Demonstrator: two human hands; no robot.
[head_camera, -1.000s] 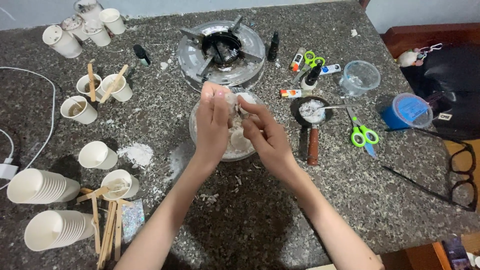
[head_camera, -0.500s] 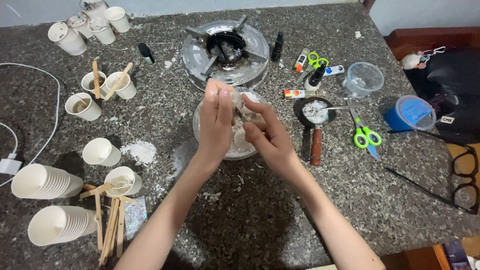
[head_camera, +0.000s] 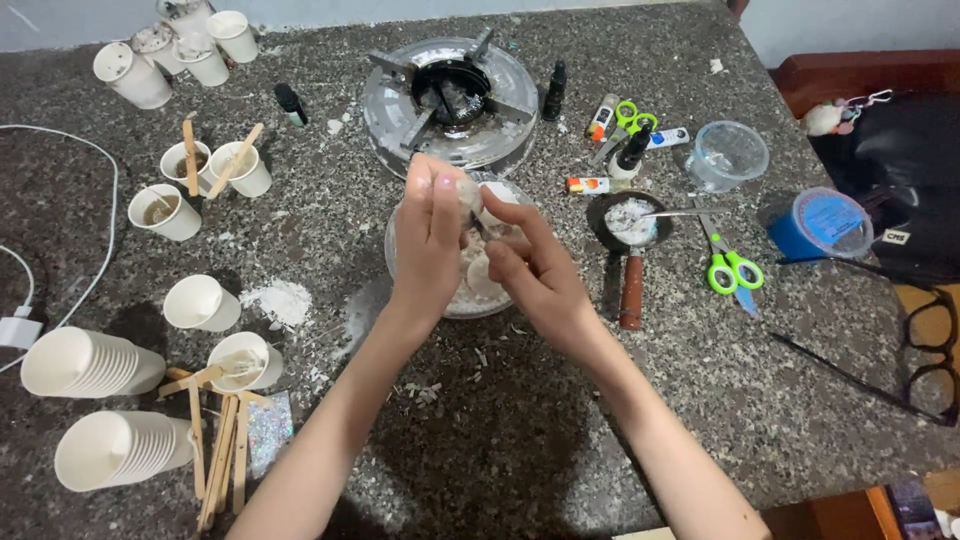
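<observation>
Both my hands are raised over a clear glass bowl (head_camera: 400, 262) of white waxy flakes in the middle of the dark stone counter. My left hand (head_camera: 430, 235) holds a pale chunk of wax (head_camera: 470, 192) by its fingertips. My right hand (head_camera: 535, 270) pinches at the same chunk from the right, with a small dark tool between the fingers. White pieces lie in the bowl under the hands.
A metal stove ring (head_camera: 452, 95) stands behind the bowl. A small pan (head_camera: 628, 225) with white flakes, green scissors (head_camera: 733, 268), a clear cup (head_camera: 728, 155) and a blue tub (head_camera: 820, 225) lie right. Paper cups (head_camera: 200, 302), stacked cups (head_camera: 90, 365) and wooden sticks (head_camera: 215, 450) crowd the left.
My hands have stayed over the bowl, with only small finger movements on the chunk. The view has drifted slightly.
</observation>
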